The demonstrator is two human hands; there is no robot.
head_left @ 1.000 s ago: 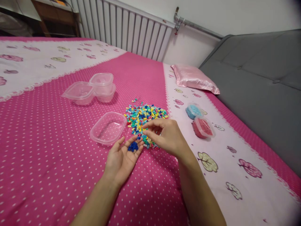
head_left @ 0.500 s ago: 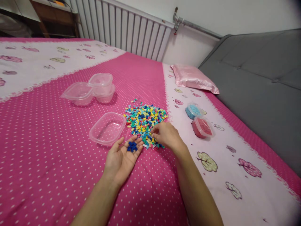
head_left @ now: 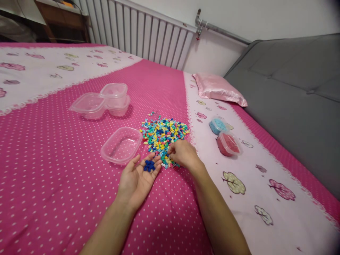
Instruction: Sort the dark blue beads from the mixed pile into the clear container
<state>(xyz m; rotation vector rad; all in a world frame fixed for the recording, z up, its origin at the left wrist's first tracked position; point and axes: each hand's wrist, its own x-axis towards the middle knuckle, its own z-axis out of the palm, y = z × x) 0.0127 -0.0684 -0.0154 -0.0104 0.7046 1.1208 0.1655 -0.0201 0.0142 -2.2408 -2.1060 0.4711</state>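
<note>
1. Head view: since a second ago the right hand has dropped from a raised pinch down onto the near edge of the mixed bead pile. Its fingers curl into the beads; whether they grip one I cannot tell.
2. Beside it, the left hand lies palm up and released on the pink spotted bedspread, cupping a small cluster of dark blue beads near its fingertips.
3. An empty clear tub sits just beyond the left fingers. Past the right hand, near its far side, stand a tub of light blue beads and a tub of red beads.
4. Risk: the blue beads rest close to the open fingertips, so a slight tilt could roll them off onto the soft cover.
5. Risk: the right fingers dragging through the pile could scatter beads, or pinch up a wrong colour with the blue.
</note>
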